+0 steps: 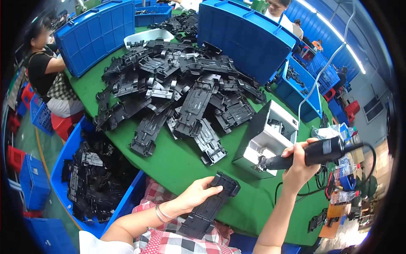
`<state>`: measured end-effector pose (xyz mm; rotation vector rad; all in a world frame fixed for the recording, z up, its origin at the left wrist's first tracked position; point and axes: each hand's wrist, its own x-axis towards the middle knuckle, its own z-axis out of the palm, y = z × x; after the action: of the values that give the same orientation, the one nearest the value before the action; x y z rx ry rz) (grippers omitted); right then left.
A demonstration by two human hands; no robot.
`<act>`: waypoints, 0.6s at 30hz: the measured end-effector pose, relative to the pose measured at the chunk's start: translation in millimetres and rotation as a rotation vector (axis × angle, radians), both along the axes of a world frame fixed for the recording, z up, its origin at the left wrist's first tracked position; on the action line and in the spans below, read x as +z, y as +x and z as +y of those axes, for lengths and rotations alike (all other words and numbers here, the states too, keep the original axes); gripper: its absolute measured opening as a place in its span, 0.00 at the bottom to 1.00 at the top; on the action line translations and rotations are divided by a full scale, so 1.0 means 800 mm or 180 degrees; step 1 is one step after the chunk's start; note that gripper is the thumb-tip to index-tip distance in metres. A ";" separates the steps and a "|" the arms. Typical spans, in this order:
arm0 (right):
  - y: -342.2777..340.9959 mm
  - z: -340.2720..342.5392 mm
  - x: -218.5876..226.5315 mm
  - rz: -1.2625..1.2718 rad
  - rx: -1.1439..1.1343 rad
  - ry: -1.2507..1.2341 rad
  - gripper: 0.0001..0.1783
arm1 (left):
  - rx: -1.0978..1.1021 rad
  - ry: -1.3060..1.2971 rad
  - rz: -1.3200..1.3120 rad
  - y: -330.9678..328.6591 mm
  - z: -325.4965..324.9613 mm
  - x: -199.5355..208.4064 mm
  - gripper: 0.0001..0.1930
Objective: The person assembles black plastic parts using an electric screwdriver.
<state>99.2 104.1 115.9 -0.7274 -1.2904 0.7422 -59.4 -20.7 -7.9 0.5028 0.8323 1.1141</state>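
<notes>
My left hand [195,195] is closed round a black plastic toy car chassis [204,216], thumb on top, held tilted over my lap by the table edge. In my right hand [297,168] is a black electric screwdriver [325,151], lying nearly level, its cable leaving to the right. The screwdriver's tip reaches into the lower opening of a white and black box [248,136], which looks like a screw feeder. Whether the tip touches a screw is too small to tell. Beyond my hands, a heap of similar black chassis [195,103] lies on the green table.
A blue bin [139,186] of black parts stands left of my lap. Large blue crates [243,40] stand upright at the back, with a white tray [148,36] between. Bottles [344,197] and cables crowd the right edge. A person [44,65] sits at the far left.
</notes>
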 end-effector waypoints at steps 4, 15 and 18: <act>0.007 0.012 0.005 0.0142 0.0408 -0.0539 0.15 | 0.0032 0.0035 -0.0005 0.005 0.007 -0.013 0.14; -0.014 -0.066 -0.021 0.0593 0.0743 -0.0497 0.19 | 0.0069 0.0119 0.0328 0.009 0.010 -0.015 0.15; -0.018 -0.066 -0.035 0.0444 0.0827 -0.0310 0.20 | 0.0069 0.0071 0.0296 0.010 0.009 -0.016 0.16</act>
<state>84.7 51.4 87.7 -0.5799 -1.2406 1.0539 -51.1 -13.9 -20.7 0.5687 0.9087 1.1277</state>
